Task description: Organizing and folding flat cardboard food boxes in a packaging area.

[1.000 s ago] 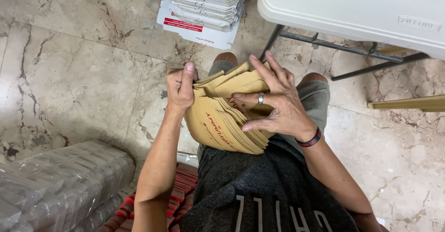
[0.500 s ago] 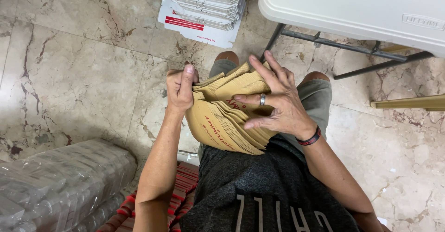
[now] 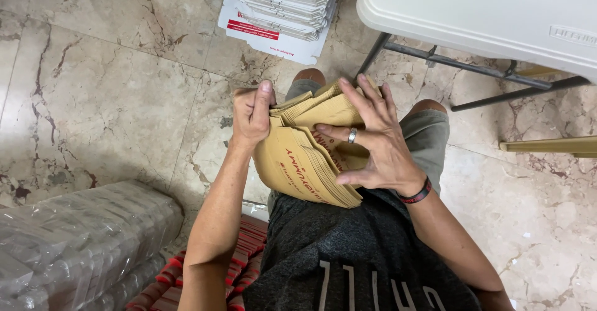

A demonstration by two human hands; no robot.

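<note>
Dozens of thin brown paper bags (image 3: 308,162) sit fanned on the person's lap at mid-frame, light, floppy, prone to slide apart. Left hand (image 3: 252,113) pinches the stack's upper edge; right hand (image 3: 373,140) lies spread open over it. Beyond, flat white boxes (image 3: 280,9) lie on the floor.

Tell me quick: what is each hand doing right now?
Left hand: closed, gripping the edge of the stack of brown paper bags.
Right hand: open, fingers spread flat on the same stack.

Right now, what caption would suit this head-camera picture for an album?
Seated over a marble floor, left hand grips a stack of brown paper bags while right hand fans through them.
</note>
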